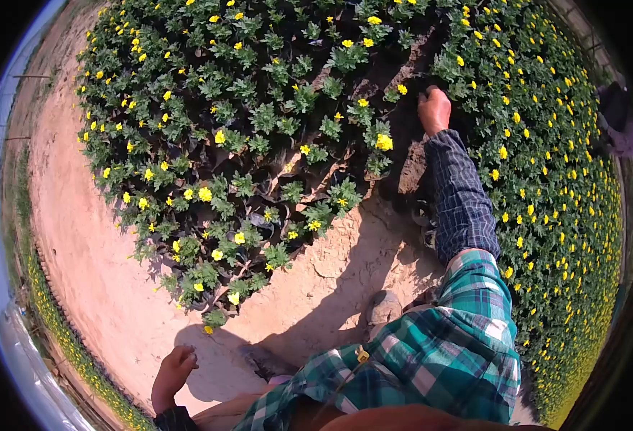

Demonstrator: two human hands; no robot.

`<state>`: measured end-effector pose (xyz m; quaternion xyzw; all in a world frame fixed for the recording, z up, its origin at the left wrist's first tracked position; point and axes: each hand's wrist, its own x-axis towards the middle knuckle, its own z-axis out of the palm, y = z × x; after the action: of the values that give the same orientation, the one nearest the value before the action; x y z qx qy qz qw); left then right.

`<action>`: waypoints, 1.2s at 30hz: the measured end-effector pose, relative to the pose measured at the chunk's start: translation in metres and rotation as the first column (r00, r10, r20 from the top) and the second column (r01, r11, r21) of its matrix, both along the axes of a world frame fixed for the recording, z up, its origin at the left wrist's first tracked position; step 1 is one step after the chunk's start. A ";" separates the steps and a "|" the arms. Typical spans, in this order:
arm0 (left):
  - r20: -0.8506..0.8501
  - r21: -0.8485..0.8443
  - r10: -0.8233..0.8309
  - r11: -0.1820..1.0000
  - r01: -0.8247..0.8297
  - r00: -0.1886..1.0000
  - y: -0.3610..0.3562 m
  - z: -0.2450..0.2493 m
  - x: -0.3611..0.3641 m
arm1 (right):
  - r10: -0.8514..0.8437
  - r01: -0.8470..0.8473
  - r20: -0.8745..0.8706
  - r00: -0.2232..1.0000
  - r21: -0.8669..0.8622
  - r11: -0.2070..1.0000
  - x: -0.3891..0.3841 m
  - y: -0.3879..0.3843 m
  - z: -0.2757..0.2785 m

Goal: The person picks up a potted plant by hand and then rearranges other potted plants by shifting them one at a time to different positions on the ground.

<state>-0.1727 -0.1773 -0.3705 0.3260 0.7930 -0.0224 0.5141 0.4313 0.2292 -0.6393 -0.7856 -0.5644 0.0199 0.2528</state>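
Note:
My right hand (pixel 433 109) reaches out to the far side, at the edge of the dense bed of yellow-flowered plants (pixel 503 136). Its fingers are curled in among dark green leaves, and what they hold, if anything, is hidden. Close by is a small plant with a yellow bloom (pixel 402 90). Low at the left, my left hand (pixel 174 375) hangs over the bare soil with its fingers curled closed. Whether something small sits in its fingertips I cannot make out. A yellow flower (pixel 208 330) at the corner of the looser plant group is nearest to it.
Potted yellow-flowered plants (pixel 262 118) in dark bags or pots stand in a loose group ahead. Pale dry ground (pixel 79 215) runs along the left. My shoe (pixel 385 307) is beside the plants. Another person (pixel 622 118) is partly visible at the far right.

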 end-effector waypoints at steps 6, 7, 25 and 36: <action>0.026 -0.038 0.016 0.999 -0.015 1.000 -0.005 -0.020 -0.012 | 0.367 -0.378 0.168 0.915 0.038 0.925 -0.008 0.025 0.005; 0.029 -0.038 0.001 0.999 0.000 1.000 -0.004 -0.021 -0.012 | 0.400 -0.395 0.169 0.901 -0.064 0.917 -0.006 0.030 -0.003; 0.107 -0.020 -0.098 0.995 0.100 0.989 0.036 -0.042 -0.002 | 0.727 -0.725 0.042 0.685 -0.055 0.686 -0.029 -0.096 0.004; 0.133 -0.082 0.031 0.996 -0.020 0.991 0.030 -0.049 -0.007 | -0.147 0.142 -0.085 0.985 -0.069 0.987 0.025 -0.009 0.012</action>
<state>-0.1792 -0.1474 -0.4197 0.2955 0.7594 -0.0259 0.5791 0.4564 0.2199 -0.6276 -0.8304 -0.4930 0.0548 0.2539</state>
